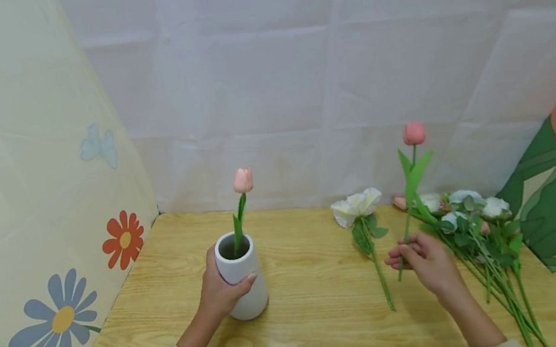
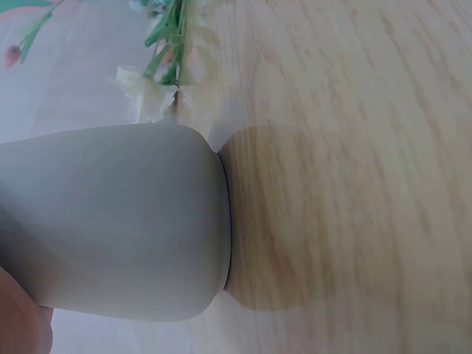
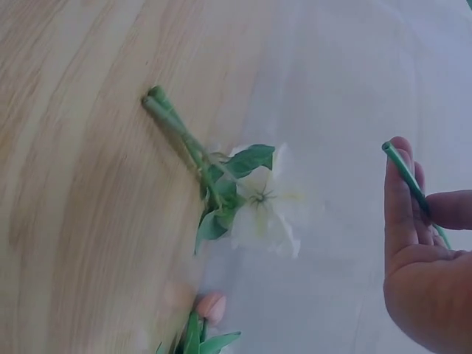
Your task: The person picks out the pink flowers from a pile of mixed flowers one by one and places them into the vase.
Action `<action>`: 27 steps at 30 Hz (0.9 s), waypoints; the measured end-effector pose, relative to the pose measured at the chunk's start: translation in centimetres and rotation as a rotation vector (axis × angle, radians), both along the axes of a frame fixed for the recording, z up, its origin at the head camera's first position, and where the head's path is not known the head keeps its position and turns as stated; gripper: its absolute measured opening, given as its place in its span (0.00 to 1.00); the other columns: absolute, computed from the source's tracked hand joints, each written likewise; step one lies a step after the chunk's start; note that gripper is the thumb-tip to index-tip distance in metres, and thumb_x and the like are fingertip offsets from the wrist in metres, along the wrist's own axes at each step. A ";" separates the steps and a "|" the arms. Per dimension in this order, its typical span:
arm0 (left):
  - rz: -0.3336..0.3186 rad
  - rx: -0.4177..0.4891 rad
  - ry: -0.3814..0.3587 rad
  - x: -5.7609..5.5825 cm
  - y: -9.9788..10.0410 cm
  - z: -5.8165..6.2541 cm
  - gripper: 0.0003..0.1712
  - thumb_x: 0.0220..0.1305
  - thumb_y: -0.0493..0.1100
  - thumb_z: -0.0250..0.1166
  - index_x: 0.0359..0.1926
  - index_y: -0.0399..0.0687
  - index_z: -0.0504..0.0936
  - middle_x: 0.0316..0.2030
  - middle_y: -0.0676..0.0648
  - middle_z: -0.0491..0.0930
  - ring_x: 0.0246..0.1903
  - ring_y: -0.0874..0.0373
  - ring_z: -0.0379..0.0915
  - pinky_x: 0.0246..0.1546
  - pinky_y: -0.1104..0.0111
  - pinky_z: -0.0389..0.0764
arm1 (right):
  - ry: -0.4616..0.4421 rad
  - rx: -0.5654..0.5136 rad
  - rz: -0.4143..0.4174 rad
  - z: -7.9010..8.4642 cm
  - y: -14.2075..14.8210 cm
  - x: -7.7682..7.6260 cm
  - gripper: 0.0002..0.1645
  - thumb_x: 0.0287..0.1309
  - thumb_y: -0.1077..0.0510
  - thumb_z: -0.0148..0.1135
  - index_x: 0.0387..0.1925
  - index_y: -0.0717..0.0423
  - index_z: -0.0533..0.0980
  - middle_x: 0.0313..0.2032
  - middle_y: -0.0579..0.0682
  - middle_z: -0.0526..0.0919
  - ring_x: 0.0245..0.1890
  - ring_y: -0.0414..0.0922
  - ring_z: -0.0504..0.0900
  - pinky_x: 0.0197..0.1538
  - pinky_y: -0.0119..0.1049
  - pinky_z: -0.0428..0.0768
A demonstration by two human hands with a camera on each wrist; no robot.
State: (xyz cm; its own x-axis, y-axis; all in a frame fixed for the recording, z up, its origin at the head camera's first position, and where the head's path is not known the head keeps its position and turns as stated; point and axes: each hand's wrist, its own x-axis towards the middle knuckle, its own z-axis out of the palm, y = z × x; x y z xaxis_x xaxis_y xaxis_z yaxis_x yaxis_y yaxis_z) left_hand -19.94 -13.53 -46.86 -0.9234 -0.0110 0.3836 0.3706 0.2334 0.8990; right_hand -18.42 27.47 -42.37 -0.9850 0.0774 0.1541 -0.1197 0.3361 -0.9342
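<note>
A white vase (image 1: 245, 286) stands upright on the table, and my left hand (image 1: 222, 287) grips its side, thumb across the front. One pale pink tulip (image 1: 243, 181) rises from the vase's mouth. My right hand (image 1: 429, 265) pinches the green stem of a darker pink tulip (image 1: 414, 134) between thumb and fingers, holding it upright above the table. In the right wrist view the cut end of that stem (image 3: 402, 169) lies across the fingers. Left of this hand a white flower (image 1: 357, 207) lies on the table. The left wrist view shows mostly the vase's lower body (image 2: 125, 221).
A pile of artificial flowers (image 1: 480, 227), white, pale blue and pink, lies at the table's right side, stems toward the front. The wooden table (image 1: 316, 287) meets a white cloth backdrop (image 1: 244, 94). Flower-printed sheets (image 1: 18, 206) hang at both sides.
</note>
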 end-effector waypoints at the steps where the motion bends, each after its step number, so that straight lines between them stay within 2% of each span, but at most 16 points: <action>1: -0.001 0.001 -0.002 0.0 0.0 0.0 0.50 0.48 0.37 0.79 0.69 0.40 0.60 0.54 0.39 0.77 0.48 0.46 0.77 0.48 0.53 0.79 | 0.001 0.001 0.003 0.1 -0.1 0.0 0.11 0.74 0.67 0.51 0.50 0.74 0.68 0.34 0.54 0.88 0.33 0.36 0.88 0.40 0.35 0.86; 7: -0.009 0.005 0.006 0.0 0.0 0.0 0.50 0.48 0.37 0.79 0.69 0.40 0.60 0.55 0.39 0.77 0.48 0.47 0.77 0.48 0.53 0.79 | -0.017 -0.010 0.012 0.6 -1.0 0.3 0.12 0.75 0.66 0.50 0.52 0.73 0.67 0.37 0.55 0.88 0.34 0.36 0.87 0.42 0.33 0.85; 13: -0.013 0.002 0.019 0.0 0.0 0.1 0.50 0.48 0.37 0.79 0.69 0.40 0.60 0.55 0.39 0.77 0.48 0.47 0.77 0.48 0.53 0.79 | 0.030 -0.025 0.029 1.1 -2.1 0.5 0.11 0.74 0.67 0.50 0.51 0.74 0.68 0.38 0.63 0.86 0.34 0.37 0.87 0.41 0.34 0.86; 21: -0.014 0.005 0.007 0.0 0.0 0.1 0.51 0.48 0.37 0.79 0.69 0.39 0.60 0.55 0.39 0.77 0.49 0.46 0.77 0.48 0.53 0.79 | 0.056 -0.059 0.047 1.5 -3.5 0.6 0.09 0.74 0.67 0.51 0.48 0.72 0.69 0.36 0.57 0.87 0.34 0.39 0.88 0.41 0.37 0.86; 27: -0.005 0.000 0.016 0.0 -0.1 0.1 0.51 0.48 0.37 0.79 0.69 0.39 0.60 0.55 0.38 0.77 0.48 0.46 0.77 0.48 0.53 0.79 | 0.075 -0.080 0.068 1.9 -4.3 0.8 0.10 0.75 0.65 0.51 0.49 0.72 0.69 0.36 0.57 0.87 0.35 0.39 0.88 0.42 0.35 0.86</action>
State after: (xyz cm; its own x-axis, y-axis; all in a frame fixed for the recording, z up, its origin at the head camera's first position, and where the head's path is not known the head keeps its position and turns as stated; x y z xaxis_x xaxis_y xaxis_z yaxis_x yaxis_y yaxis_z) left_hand -19.97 -13.59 -46.80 -0.9174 -0.0063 0.3978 0.3857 0.2313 0.8932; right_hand -17.58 23.19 -40.51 -0.9745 0.0260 0.2231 -0.2098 0.2496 -0.9454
